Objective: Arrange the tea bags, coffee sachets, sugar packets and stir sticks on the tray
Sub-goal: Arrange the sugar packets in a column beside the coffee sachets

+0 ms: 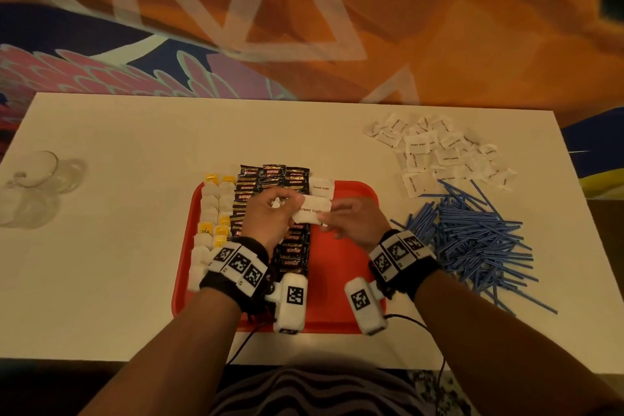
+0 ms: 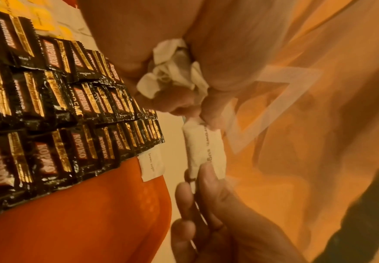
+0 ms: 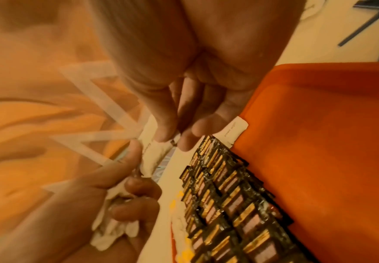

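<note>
- Both hands hold one sugar packet [image 1: 312,210] just above the red tray [image 1: 354,240], beside the coffee sachets [image 1: 290,186].
- Left hand [image 1: 270,216] pinches one end and clutches more packets [image 2: 173,71]; right hand [image 1: 351,223] pinches the other.
- It looks light, soft, crumple-prone: best held by its edges.
</note>
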Available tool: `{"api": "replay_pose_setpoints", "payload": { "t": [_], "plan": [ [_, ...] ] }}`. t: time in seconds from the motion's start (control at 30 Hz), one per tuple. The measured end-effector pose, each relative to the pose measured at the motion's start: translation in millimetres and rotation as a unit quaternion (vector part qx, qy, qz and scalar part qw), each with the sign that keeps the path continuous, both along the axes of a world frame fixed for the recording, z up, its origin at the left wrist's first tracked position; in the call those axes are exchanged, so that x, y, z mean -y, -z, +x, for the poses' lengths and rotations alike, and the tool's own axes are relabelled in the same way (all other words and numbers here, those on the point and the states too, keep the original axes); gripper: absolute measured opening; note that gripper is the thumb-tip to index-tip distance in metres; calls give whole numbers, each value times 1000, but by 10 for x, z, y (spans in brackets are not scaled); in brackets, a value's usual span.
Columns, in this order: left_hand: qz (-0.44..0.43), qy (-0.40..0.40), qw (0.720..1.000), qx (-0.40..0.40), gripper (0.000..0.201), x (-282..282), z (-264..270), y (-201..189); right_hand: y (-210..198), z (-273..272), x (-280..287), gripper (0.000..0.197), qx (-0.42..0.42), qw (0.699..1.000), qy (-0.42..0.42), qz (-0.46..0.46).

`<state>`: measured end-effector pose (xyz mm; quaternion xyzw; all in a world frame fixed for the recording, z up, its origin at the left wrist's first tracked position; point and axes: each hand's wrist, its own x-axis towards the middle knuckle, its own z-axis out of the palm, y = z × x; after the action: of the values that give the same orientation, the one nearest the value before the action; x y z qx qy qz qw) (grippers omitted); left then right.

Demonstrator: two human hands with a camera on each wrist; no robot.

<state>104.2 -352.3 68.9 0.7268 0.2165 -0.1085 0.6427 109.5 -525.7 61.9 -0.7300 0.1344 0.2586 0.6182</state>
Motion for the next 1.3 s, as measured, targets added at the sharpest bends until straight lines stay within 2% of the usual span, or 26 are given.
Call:
{"api": "replay_pose_setpoints", "payload": {
  "t": [0.17, 0.3, 0.4, 0.53, 0.67, 0.83, 1.1, 1.3],
  "plan": [
    [-4, -41, 997, -58, 8, -138, 67, 96, 330, 316, 222, 13, 1, 990, 12, -140],
    [-5, -49, 996, -75, 5, -269, 64, 123, 669, 574, 342, 33, -27, 979, 25, -202],
    [8, -52, 995, -82, 6, -373, 47, 173, 826, 701, 321, 37, -39, 974, 28, -222],
    [19, -57, 994, -90, 11, -476, 35, 262, 974, 795, 262, 27, -45, 964, 40, -259],
    [18, -64, 992, -102, 5, -499, 49, 290, 995, 815, 225, 23, -39, 943, 15, -329],
    [17, -65, 992, -106, 5, -481, 75, 305, 1014, 829, 234, 19, -37, 934, 0, -355],
    [6, -71, 990, -118, 6, -418, 101, 263, 1038, 817, 256, 23, -43, 934, -10, -356],
    [-11, -71, 991, -116, 6, -428, 51, 259, 1001, 724, 220, 41, -36, 939, 14, -343]
  ]
}}
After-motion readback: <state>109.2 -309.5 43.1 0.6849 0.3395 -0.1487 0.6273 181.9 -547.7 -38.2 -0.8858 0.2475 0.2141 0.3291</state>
